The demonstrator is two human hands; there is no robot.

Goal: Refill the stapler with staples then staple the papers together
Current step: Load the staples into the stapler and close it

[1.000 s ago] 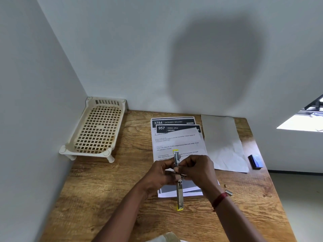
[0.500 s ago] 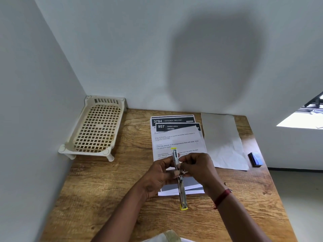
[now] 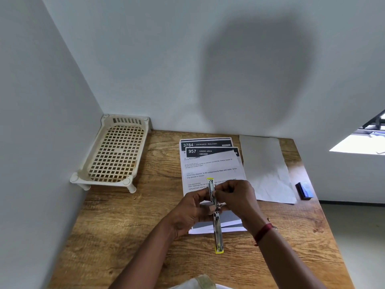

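Wooden table (image 3: pixel 129 236) in a corner of plain pale walls (image 3: pixel 62 80), a big soft shadow on the back wall. Cream plastic lattice rack (image 3: pixel 116 151) on short legs in the far left corner, against both walls. Loose stack of printed white papers with dark header bars (image 3: pixel 208 163) at the table's middle, sheets fanned slightly. Blank white sheet (image 3: pixel 264 163) just right of them, its edge overlapping the stack. Small blue box (image 3: pixel 304 190) near the right table edge, apart from the sheet.

Silver metal stapler with yellow tips (image 3: pixel 217 230) is opened out flat into one long strip and held over the papers, far tip over the text, near tip past the stack's near edge over bare wood. Left hand (image 3: pixel 191 209) grips its middle from the left, fingers curled, thumb on top. Right hand (image 3: pixel 237 197) comes in from the right, fingers bunched together and pinching at the stapler's far half. Cannot tell if staples are between the fingertips. Red thread band (image 3: pixel 263 232) on the right wrist.
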